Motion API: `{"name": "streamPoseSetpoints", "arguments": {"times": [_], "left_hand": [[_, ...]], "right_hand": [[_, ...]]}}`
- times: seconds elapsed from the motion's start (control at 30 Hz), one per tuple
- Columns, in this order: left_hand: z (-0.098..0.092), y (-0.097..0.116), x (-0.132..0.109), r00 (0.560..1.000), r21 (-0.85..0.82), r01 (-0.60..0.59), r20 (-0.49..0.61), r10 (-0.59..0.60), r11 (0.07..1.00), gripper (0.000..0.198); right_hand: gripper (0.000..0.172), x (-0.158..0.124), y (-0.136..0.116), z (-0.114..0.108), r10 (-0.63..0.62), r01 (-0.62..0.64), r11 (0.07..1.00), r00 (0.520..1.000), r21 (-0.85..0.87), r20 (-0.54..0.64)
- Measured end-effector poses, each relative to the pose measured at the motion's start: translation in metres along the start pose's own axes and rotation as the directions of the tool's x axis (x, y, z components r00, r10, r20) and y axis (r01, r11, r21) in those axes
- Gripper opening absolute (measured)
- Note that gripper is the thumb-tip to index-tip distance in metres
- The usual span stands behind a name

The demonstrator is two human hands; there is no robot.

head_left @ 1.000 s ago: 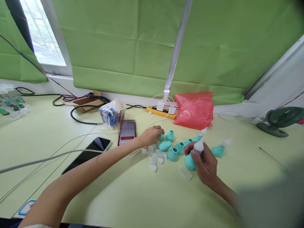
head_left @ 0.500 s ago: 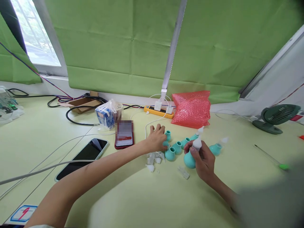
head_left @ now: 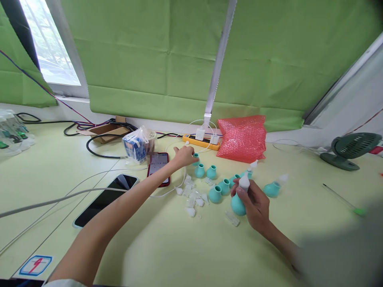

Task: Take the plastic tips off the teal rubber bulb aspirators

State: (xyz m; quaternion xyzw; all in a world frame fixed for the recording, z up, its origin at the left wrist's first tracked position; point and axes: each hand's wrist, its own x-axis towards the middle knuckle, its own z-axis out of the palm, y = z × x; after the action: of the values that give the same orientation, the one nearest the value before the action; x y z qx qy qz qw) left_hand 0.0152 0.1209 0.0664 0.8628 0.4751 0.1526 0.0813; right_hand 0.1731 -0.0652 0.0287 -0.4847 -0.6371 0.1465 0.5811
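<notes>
My right hand point(head_left: 253, 202) is closed round a teal rubber bulb with a white nozzle point(head_left: 239, 198), held just above the table. My left hand point(head_left: 183, 156) reaches far forward, fingers pinched on a teal bulb point(head_left: 195, 157) near the yellow power strip. Several more teal bulbs point(head_left: 214, 193) stand between my hands, two of them point(head_left: 205, 171) just right of the left hand. A bulb fitted with a nozzle point(head_left: 272, 188) lies to the right. Small clear and white plastic pieces point(head_left: 193, 196) are scattered below the bulbs.
A red phone point(head_left: 158, 167) and a black phone point(head_left: 107, 195) lie left of the bulbs, with white cables across the table. A pink bubble-wrap bag point(head_left: 243, 138), yellow power strip point(head_left: 200, 141), wrapped blue carton point(head_left: 137, 146) and cardboard tray point(head_left: 105, 130) stand behind. A green fan point(head_left: 353, 149) is far right.
My left hand has moved from the bulbs near the middle up and away toward the power strip, with a teal bulb in its fingers. My right hand has kept its bulb almost still.
</notes>
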Motion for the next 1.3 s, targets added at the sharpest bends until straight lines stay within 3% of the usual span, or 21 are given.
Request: {"name": "streamPoseSetpoints", "arguments": {"times": [0.1, 0.2, 0.33, 0.4, 0.47, 0.5, 0.57, 0.63, 0.8, 0.87, 0.93, 1.07, 1.2, 1.3], "left_hand": [[0.007, -0.003, 0.003, 0.997, 0.015, -0.019, 0.077, 0.017, 1.0, 0.027], [-0.002, 0.003, -0.009, 0.998, 0.018, -0.054, 0.031, 0.053, 0.998, 0.032], [-0.021, 0.025, -0.059, 0.986, -0.033, -0.149, -0.078, 0.146, 0.988, 0.031], [-0.023, 0.036, -0.091, 0.96, -0.138, -0.279, -0.071, 0.272, 0.95, 0.038], [-0.017, 0.042, -0.118, 0.933, -0.245, -0.353, -0.021, 0.36, 0.903, 0.04], [-0.011, 0.042, -0.128, 0.938, -0.274, -0.33, 0.015, 0.347, 0.903, 0.04], [0.003, 0.039, -0.14, 0.948, -0.342, -0.273, 0.063, 0.312, 0.899, 0.043], [0.017, 0.032, -0.144, 0.91, -0.412, -0.325, 0.11, 0.4, 0.851, 0.048], [0.038, 0.018, -0.147, 0.846, -0.451, -0.469, 0.016, 0.532, 0.759, 0.049], [0.039, 0.017, -0.15, 0.864, -0.514, -0.42, 0.025, 0.502, 0.748, 0.051], [0.037, 0.018, -0.152, 0.885, -0.631, -0.298, 0.098, 0.455, 0.717, 0.053], [0.032, 0.02, -0.152, 0.887, -0.782, -0.1, 0.21, 0.411, 0.616, 0.055], [0.03, 0.014, -0.142, 0.981, -0.723, -0.11, 0.03, 0.19, 0.682, 0.041], [0.032, 0.006, -0.132, 0.99, -0.565, -0.138, -0.098, 0.099, 0.814, 0.02]], "right_hand": [[0.018, -0.003, -0.001, 0.002, 0.015, -0.012, 0.999, 0.998, -0.034, 0.065], [0.017, -0.006, -0.005, 0.006, 0.035, -0.024, 0.997, 0.987, -0.069, 0.157], [0.015, -0.011, -0.016, 0.015, 0.061, -0.012, 0.987, 0.949, -0.158, 0.308], [0.014, -0.015, -0.021, 0.021, 0.047, 0.021, 0.983, 0.93, -0.18, 0.366], [0.012, -0.019, -0.024, 0.027, 0.015, 0.064, 0.981, 0.917, -0.184, 0.399], [0.011, -0.021, -0.024, 0.03, -0.004, 0.089, 0.979, 0.909, -0.185, 0.417], [0.009, -0.026, -0.022, 0.034, -0.039, 0.147, 0.969, 0.884, -0.198, 0.466], [0.009, -0.03, -0.02, 0.037, -0.055, 0.197, 0.952, 0.862, -0.233, 0.504], [0.009, -0.036, -0.016, 0.038, -0.057, 0.26, 0.91, 0.85, -0.323, 0.524], [0.012, -0.037, -0.015, 0.037, -0.105, 0.298, 0.898, 0.86, -0.324, 0.5], [0.013, -0.038, -0.015, 0.036, -0.151, 0.331, 0.891, 0.862, -0.311, 0.485], [0.012, -0.038, -0.017, 0.035, -0.216, 0.38, 0.88, 0.855, -0.285, 0.471], [0.019, -0.036, -0.018, 0.034, -0.189, 0.351, 0.89, 0.865, -0.291, 0.466], [0.028, -0.036, -0.017, 0.034, -0.186, 0.36, 0.88, 0.861, -0.308, 0.474]]}}
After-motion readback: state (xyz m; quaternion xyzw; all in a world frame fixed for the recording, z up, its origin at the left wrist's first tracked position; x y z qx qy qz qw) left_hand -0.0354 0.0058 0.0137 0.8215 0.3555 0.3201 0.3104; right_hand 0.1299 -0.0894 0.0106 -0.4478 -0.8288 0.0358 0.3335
